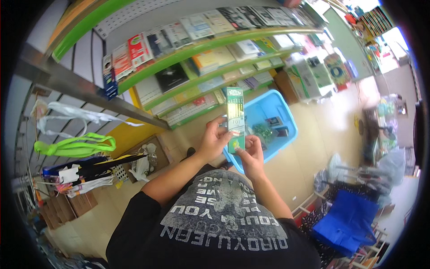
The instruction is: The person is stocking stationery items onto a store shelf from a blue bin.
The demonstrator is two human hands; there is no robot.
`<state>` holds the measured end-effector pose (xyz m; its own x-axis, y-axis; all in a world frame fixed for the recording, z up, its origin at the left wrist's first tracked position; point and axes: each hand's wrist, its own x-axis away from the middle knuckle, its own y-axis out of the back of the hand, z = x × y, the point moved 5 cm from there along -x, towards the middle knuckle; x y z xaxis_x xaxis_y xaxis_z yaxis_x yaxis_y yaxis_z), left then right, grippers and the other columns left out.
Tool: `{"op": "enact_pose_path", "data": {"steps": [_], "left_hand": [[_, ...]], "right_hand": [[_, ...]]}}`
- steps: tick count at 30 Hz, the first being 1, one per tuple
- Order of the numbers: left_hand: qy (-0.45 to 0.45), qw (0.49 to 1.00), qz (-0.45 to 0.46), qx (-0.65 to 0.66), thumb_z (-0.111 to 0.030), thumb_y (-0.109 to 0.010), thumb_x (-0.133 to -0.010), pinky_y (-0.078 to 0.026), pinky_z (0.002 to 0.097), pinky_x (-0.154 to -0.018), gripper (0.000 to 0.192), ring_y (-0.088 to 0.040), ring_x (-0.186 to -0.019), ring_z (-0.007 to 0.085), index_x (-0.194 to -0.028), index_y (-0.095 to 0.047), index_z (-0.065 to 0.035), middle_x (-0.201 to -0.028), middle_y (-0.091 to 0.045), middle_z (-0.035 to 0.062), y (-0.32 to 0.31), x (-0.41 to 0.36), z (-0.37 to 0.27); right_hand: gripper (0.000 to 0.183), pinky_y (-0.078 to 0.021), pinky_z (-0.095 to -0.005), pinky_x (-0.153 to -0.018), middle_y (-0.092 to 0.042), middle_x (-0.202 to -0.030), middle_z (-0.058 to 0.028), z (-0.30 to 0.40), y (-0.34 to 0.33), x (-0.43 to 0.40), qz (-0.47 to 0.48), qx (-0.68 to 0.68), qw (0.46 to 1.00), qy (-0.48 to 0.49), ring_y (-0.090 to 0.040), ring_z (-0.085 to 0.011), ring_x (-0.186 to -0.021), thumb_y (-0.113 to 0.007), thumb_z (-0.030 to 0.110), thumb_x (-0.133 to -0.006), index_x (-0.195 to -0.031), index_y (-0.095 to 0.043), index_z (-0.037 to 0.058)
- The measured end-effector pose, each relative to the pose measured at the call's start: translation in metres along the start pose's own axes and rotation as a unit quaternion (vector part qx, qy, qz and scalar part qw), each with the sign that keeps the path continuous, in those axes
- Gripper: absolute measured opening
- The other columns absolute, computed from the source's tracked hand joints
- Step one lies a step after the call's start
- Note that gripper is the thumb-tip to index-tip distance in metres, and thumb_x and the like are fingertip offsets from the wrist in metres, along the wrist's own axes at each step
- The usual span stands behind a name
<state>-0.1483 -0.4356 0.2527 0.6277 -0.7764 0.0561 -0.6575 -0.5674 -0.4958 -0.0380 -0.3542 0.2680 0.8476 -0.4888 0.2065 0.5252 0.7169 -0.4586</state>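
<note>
A tall, narrow green-and-white carton (235, 116) stands out in front of me, long side roughly upright in the picture. It bears printed writing and a small sticker. My left hand (215, 138) grips its left side, with the thumb on its face. Lower down, my right hand (252, 155) pinches the bottom right edge between thumb and fingers. Below and beyond the carton, a light blue plastic bin (289, 117) rests on the floor. Inside it lie a green bundle in clear wrapping (263, 131) and small dark boxes (281, 131).
Green-edged shelves (201, 42) with packaged goods and notebooks run across the far side. Lime-green straps (75, 144) and lanyards hang at left, above an open cardboard box (158, 158). A blue bag (346, 222) lies at right, near a rack. White cartons (304, 79) stand beyond the bin.
</note>
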Motion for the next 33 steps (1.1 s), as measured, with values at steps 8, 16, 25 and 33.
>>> {"op": "enact_pose_path", "data": {"steps": [8,16,25,33], "left_hand": [[-0.126,0.986,-0.102,0.034,-0.019,-0.042,-0.096,-0.041,0.0293,-0.088,0.042,-0.055,-0.099,0.0147,-0.132,-0.031,0.0,-0.11,-0.057,0.0097,0.085,0.055,-0.058],[-0.013,0.976,-0.217,-0.002,-0.022,-0.036,-0.098,-0.043,0.0306,-0.084,0.027,-0.06,-0.093,0.0176,-0.117,-0.046,-0.005,-0.101,-0.061,0.01,0.173,0.121,-0.044],[0.016,0.977,-0.208,0.039,-0.011,-0.047,-0.093,-0.044,0.0292,-0.083,0.023,-0.056,-0.09,0.0155,-0.113,-0.046,-0.0004,-0.093,-0.057,0.0071,0.2,0.144,-0.01],[-0.004,0.98,-0.199,0.019,-0.005,-0.051,-0.09,-0.045,0.0282,-0.081,0.019,-0.055,-0.088,0.0151,-0.107,-0.047,0.0008,-0.094,-0.055,0.0075,0.219,0.132,-0.008]], "right_hand": [[0.031,-0.0496,-0.0266,-0.07,-0.057,-0.098,-0.0094,-0.011,-0.101,-0.035,0.159,0.04,0.985,-0.052,-0.057,-0.0154,-0.088,-0.054,-0.005,-0.083,-0.109,-0.04,0.0042],[0.027,-0.0417,-0.024,-0.062,-0.059,-0.083,-0.0053,-0.031,-0.271,-0.12,0.227,0.071,0.969,-0.068,-0.052,-0.0105,-0.07,-0.059,0.001,-0.082,-0.105,-0.044,0.0017],[0.031,-0.0435,-0.0267,-0.06,-0.057,-0.074,-0.0064,-0.074,-0.349,-0.19,0.188,0.237,0.953,0.005,-0.055,-0.0136,-0.068,-0.067,0.01,-0.077,-0.102,-0.051,-0.0012],[0.038,-0.0464,-0.0335,-0.065,-0.054,-0.084,-0.0131,-0.074,-0.359,-0.188,0.203,0.461,0.811,0.298,-0.055,-0.0231,-0.07,-0.07,0.017,-0.072,-0.103,-0.059,-0.0004]]}}
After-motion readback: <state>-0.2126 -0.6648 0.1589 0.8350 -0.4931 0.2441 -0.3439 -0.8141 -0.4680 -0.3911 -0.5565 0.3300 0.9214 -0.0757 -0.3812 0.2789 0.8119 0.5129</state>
